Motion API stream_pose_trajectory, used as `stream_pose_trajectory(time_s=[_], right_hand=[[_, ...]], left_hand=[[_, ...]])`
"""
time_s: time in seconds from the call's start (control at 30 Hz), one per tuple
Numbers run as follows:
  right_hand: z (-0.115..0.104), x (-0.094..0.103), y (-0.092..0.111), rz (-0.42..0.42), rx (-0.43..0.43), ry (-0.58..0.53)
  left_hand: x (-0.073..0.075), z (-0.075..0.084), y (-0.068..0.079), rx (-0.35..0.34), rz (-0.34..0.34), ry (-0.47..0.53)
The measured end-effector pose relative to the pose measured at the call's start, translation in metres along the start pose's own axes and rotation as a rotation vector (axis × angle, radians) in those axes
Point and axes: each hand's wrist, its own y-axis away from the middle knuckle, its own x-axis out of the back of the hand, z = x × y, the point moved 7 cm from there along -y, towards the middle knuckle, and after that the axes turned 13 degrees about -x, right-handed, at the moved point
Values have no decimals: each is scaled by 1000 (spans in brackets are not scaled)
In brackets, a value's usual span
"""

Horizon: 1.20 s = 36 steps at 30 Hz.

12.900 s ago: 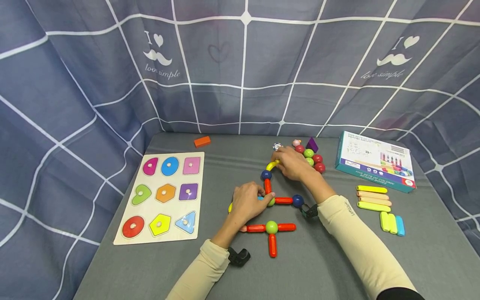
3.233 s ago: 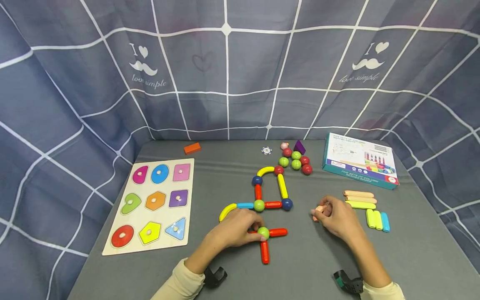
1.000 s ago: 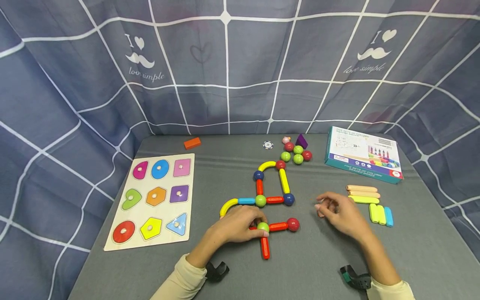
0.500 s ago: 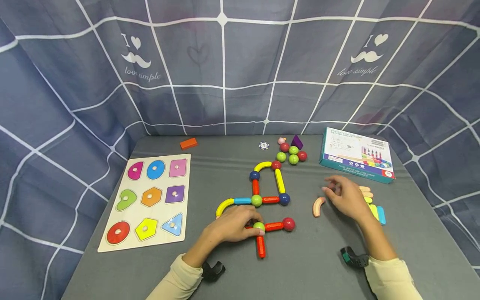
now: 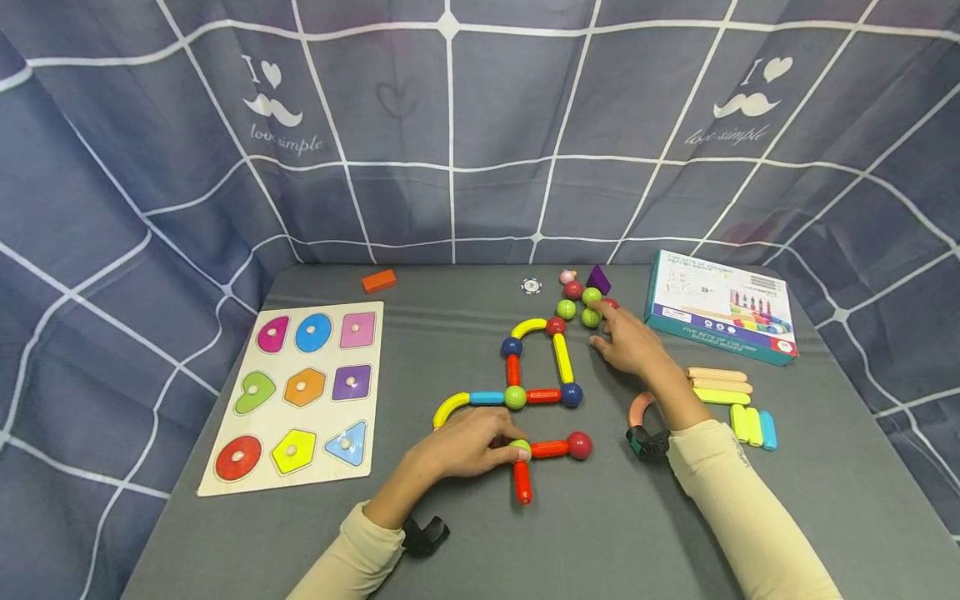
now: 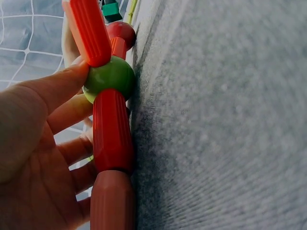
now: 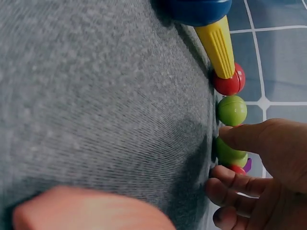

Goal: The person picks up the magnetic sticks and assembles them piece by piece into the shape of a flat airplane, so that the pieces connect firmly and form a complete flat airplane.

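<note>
In the head view, my left hand (image 5: 467,447) pinches a green magnetic ball (image 5: 519,449) at the centre of a figure of red rods. One red rod (image 5: 523,483) points toward me; another (image 5: 550,449) runs right to a red ball (image 5: 580,445). The left wrist view shows my thumb against the green ball (image 6: 111,79) and a salmon rod (image 6: 112,201) on the figure's end. My right hand (image 5: 636,346) reaches to the loose balls, fingers loosely bent around a green ball (image 7: 230,153). Whether it touches the ball I cannot tell. A curved salmon rod (image 5: 640,408) lies beneath the right wrist.
Behind the left hand lies a joined loop of rods and balls with a blue ball (image 5: 572,394). A shape puzzle board (image 5: 292,433) is at left, a box (image 5: 720,304) at right. Loose rods (image 5: 720,385) lie before the box. An orange block (image 5: 378,281) and poker chip (image 5: 531,286) lie behind.
Earlier a red ball was added to the right red rod. Since then my right hand has let go of the curved salmon rod and moved back-left to the loose balls. My left hand stays put.
</note>
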Motion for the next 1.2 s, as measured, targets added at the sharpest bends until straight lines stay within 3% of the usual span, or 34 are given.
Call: stream_pose_trajectory(time_s=[0.23, 0.33, 0.43, 0.53, 0.7, 0.83, 0.97, 1.2], right_hand=[[-11, 4, 20, 39, 51, -3], [-31, 8, 43, 33, 150, -144], [-63, 6, 76, -61, 337, -340], [-94, -5, 113, -221, 524, -505], [-123, -26, 161, -412, 713, -588], [-128, -40, 176, -524, 708, -586], [-127, -47, 180, -586, 680, -579], [-125, -52, 182, -627, 673, -570]], left_hand=[[2, 1, 0, -5, 15, 7], [2, 0, 1, 3, 13, 13], [2, 0, 2, 3, 18, 17], [2, 0, 2, -8, 23, 16], [0, -2, 1, -9, 28, 22], [-1, -3, 1, -6, 34, 18], [-2, -4, 1, -2, 33, 18], [-2, -4, 0, 13, 24, 24]])
